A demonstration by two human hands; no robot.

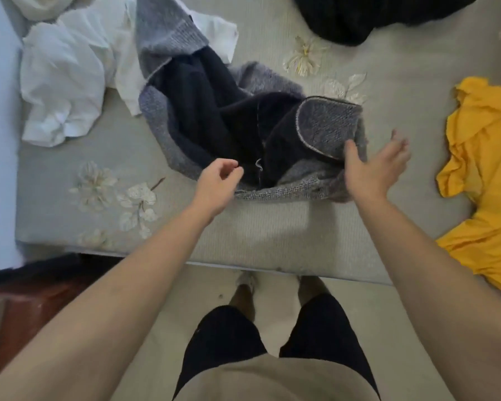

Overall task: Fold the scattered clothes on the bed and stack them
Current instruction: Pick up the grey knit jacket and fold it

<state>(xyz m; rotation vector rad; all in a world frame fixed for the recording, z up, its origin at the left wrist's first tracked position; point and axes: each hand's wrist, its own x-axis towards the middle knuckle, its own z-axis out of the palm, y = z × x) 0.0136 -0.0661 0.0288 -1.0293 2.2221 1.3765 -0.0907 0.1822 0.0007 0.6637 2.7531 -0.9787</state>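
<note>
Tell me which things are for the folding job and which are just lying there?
For the job: grey knit, white clothes, yellow top, black garment, bed.
Just there: floor, brown wood.

No legible text, label, brand, number or sign. Checked the grey-and-navy knit garment (327,123), white clothes (64,76), yellow garment (483,157), black garment (359,15) and flowered bed (272,227) cover: plain fabric, blurred in places.
</note>
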